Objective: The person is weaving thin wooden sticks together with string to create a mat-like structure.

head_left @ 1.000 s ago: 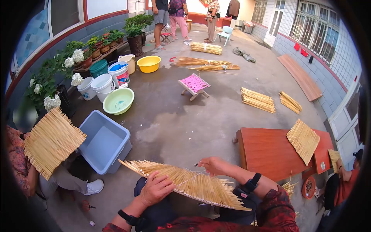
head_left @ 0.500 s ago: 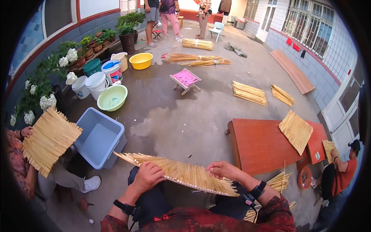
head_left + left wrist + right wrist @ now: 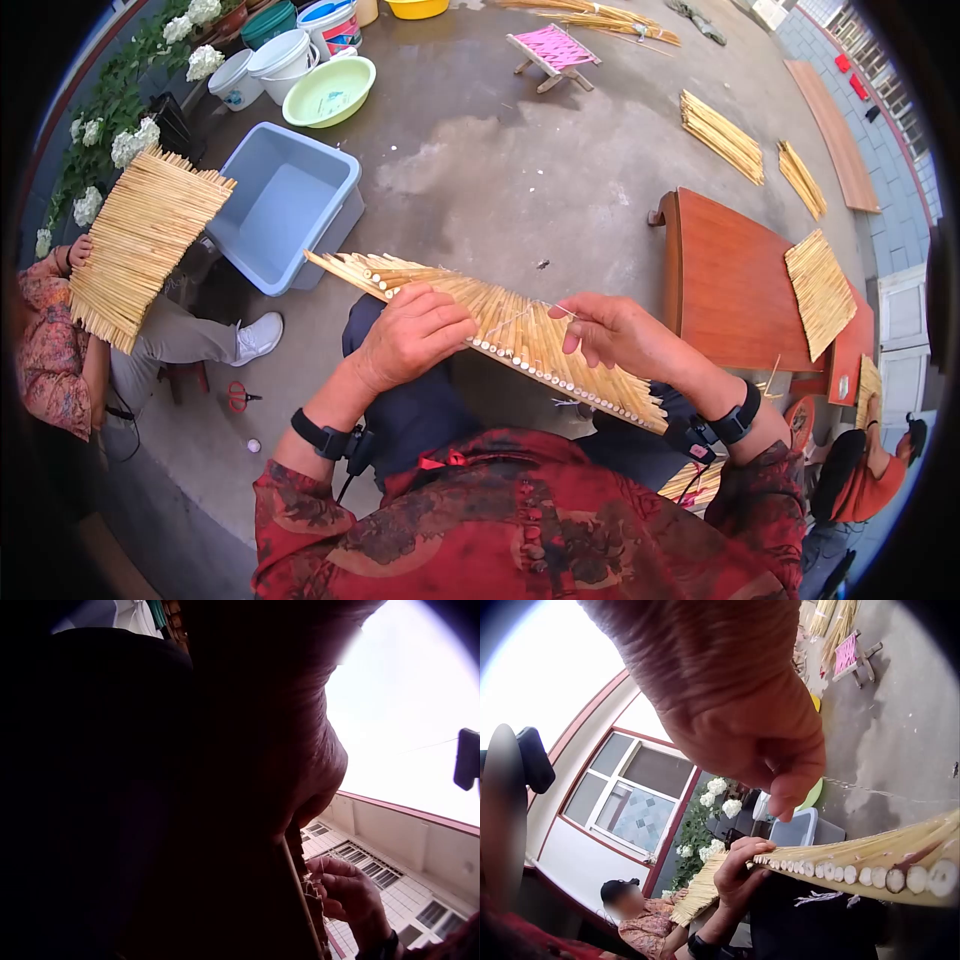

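Note:
A mat of straw-coloured stalks (image 3: pixel 545 345) lies slanted across the person's lap, its pale cut ends facing the body. The left hand (image 3: pixel 415 335) grips its near edge, fingers over the top; in the right wrist view the left hand (image 3: pixel 739 874) holds that edge from the far end. Over the mat's middle, the right hand (image 3: pixel 625 335) has bent fingers, with white thread (image 3: pixel 557 308) at the thumb and fingertips. The left wrist view also shows the right hand (image 3: pixel 349 892) pinching thread beside the mat edge. Loose thread ends (image 3: pixel 821 898) hang under the mat.
At the left, a seated person holds another mat (image 3: pixel 150 245) beside a blue tub (image 3: pixel 285 200). Red-handled scissors (image 3: pixel 238 397) lie on the ground. A reddish wooden table (image 3: pixel 735 280) with a mat stands at the right, and a pink-topped stool (image 3: pixel 553 50) ahead.
The head view has tilted downward. Thread was stretched from the mat's near edge to the raised right hand; that hand is now lower over the mat, fingers more bent. The left hand keeps its grip.

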Demonstrator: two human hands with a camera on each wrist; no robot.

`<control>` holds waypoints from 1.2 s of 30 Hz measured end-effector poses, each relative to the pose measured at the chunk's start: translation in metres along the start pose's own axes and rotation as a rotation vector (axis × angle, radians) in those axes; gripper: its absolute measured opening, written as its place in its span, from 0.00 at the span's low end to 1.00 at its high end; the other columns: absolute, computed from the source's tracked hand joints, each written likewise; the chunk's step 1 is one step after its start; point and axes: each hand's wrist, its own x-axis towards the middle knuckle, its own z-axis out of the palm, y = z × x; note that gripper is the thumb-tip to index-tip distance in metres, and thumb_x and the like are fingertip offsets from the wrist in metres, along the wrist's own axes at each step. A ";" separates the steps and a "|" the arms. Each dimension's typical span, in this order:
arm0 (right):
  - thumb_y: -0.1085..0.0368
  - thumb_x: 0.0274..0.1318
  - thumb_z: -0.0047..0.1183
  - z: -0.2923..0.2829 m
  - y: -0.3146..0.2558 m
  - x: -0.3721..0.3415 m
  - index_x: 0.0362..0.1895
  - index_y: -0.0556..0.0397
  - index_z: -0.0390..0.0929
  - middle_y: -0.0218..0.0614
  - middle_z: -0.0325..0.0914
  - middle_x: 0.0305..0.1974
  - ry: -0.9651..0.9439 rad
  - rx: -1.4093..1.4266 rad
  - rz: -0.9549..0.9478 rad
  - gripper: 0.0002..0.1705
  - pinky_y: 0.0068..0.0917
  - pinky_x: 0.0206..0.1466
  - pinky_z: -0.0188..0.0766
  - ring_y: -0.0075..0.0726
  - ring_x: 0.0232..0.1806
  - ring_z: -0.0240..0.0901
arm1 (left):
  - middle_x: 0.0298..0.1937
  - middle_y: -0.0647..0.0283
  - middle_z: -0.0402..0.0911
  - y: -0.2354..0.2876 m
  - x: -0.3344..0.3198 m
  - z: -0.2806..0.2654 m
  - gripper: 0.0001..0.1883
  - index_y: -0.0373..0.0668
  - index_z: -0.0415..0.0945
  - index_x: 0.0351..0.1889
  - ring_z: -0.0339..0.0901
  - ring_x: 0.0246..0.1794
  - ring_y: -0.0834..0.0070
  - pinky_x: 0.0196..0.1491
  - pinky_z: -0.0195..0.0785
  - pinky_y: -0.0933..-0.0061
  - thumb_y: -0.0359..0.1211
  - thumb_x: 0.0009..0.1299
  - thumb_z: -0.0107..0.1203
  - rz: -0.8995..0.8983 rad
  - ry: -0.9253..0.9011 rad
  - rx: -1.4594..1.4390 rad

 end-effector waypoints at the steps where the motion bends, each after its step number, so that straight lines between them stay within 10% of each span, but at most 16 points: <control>1: 0.68 0.68 0.39 0.003 -0.003 0.006 0.56 0.60 0.69 0.34 0.75 0.31 -0.032 -0.102 -0.038 0.16 0.23 0.28 0.71 0.23 0.26 0.72 | 0.41 0.66 0.79 0.001 -0.003 0.000 0.19 0.44 0.77 0.41 0.76 0.47 0.68 0.54 0.65 0.61 0.31 0.50 0.68 -0.004 0.007 0.003; 8: 0.67 0.66 0.44 0.013 -0.006 0.037 0.47 0.57 0.76 0.37 0.77 0.32 -0.092 -0.048 -0.111 0.12 0.31 0.31 0.73 0.33 0.26 0.74 | 0.42 0.70 0.79 0.007 -0.011 -0.004 0.21 0.47 0.79 0.42 0.74 0.53 0.69 0.64 0.57 0.52 0.35 0.49 0.69 -0.040 0.022 0.118; 10: 0.66 0.62 0.49 0.018 0.006 0.048 0.44 0.56 0.77 0.42 0.79 0.35 0.063 -0.520 -0.608 0.10 0.36 0.36 0.74 0.45 0.30 0.77 | 0.42 0.71 0.79 0.006 -0.012 -0.005 0.20 0.48 0.79 0.42 0.74 0.53 0.70 0.65 0.55 0.49 0.36 0.49 0.69 -0.040 0.029 0.128; 17: 0.64 0.57 0.55 0.026 0.004 0.053 0.40 0.53 0.78 0.44 0.78 0.34 -0.016 -0.377 -0.484 0.08 0.39 0.38 0.74 0.51 0.35 0.77 | 0.41 0.71 0.79 0.005 -0.007 -0.007 0.15 0.49 0.78 0.41 0.77 0.46 0.74 0.61 0.59 0.59 0.33 0.55 0.65 -0.127 -0.013 0.037; 19: 0.63 0.56 0.56 0.020 -0.003 0.056 0.36 0.53 0.78 0.42 0.78 0.34 -0.190 -0.264 -0.118 0.07 0.38 0.38 0.73 0.50 0.35 0.77 | 0.40 0.70 0.80 0.003 -0.005 -0.007 0.14 0.48 0.78 0.41 0.78 0.42 0.75 0.58 0.63 0.63 0.31 0.56 0.64 -0.112 -0.008 0.028; 25: 0.61 0.54 0.57 0.024 0.013 0.066 0.34 0.48 0.78 0.37 0.73 0.27 0.043 -0.450 -0.628 0.06 0.39 0.32 0.72 0.47 0.30 0.75 | 0.39 0.69 0.80 0.003 -0.001 -0.010 0.13 0.47 0.79 0.40 0.78 0.41 0.75 0.54 0.65 0.67 0.30 0.57 0.63 -0.097 -0.004 0.016; 36: 0.60 0.58 0.53 0.018 0.009 0.066 0.38 0.43 0.80 0.36 0.75 0.28 -0.166 -0.439 -0.523 0.07 0.37 0.33 0.73 0.44 0.32 0.77 | 0.39 0.69 0.79 0.004 -0.003 -0.009 0.13 0.46 0.79 0.40 0.78 0.40 0.75 0.53 0.65 0.69 0.30 0.56 0.63 -0.098 0.008 0.008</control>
